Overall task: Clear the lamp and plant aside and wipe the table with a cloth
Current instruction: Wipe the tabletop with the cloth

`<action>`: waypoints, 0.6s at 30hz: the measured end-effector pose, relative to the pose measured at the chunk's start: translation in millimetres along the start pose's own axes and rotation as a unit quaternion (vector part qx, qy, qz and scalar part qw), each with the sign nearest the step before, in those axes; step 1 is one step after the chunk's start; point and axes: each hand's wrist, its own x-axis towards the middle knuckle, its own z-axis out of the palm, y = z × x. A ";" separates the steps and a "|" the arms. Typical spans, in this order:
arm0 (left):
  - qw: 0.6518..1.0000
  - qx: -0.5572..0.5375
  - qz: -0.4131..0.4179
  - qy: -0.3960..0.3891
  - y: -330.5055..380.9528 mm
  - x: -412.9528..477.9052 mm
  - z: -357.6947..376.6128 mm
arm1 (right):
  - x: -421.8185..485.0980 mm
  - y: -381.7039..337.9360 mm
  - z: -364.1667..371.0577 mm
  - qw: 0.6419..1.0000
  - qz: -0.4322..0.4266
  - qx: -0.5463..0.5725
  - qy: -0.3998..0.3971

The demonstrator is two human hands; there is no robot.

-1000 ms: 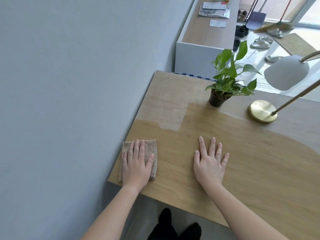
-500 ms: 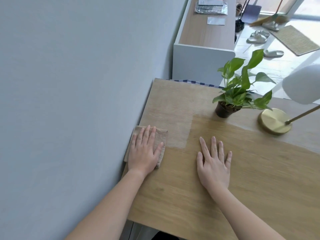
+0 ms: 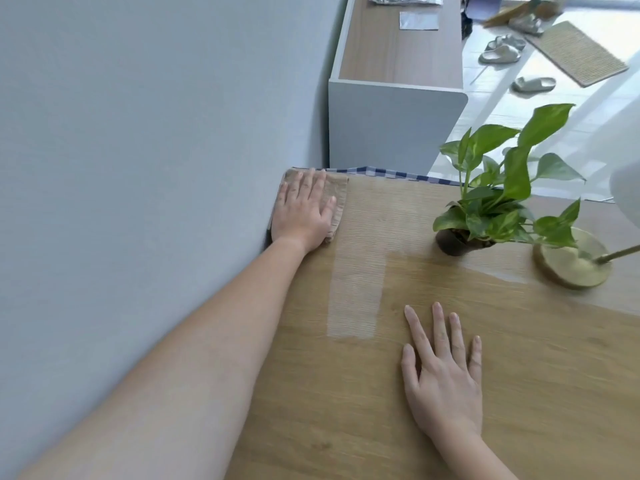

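I record my left hand (image 3: 304, 209) flat, fingers straight, pressing the cloth (image 3: 338, 199) into the table's (image 3: 346, 393) far corner at the wall (image 3: 138, 133); the next pass likely runs rightward toward plant (image 3: 502, 195) and lamp (image 3: 571, 263), nearer my spread, empty right hand (image 3: 443, 375).

No readable text, labels or numbers anywhere.

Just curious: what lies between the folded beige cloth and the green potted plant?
Nothing but bare, pale-streaked wooden tabletop, in the head view, between the folded beige cloth and the green potted plant.
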 end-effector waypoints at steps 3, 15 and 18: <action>1.000 0.007 -0.001 0.000 5.2 41.0 -4.8 | 1.7 -0.3 1.4 1.000 0.004 0.000 0.006; 1.000 0.004 -0.012 -0.001 12.0 23.6 6.5 | 1.6 -1.9 -5.8 1.000 0.013 0.002 -0.001; 1.000 0.001 -0.010 -0.004 15.0 -14.1 12.9 | 0.8 -1.2 -8.7 1.000 0.014 0.010 0.000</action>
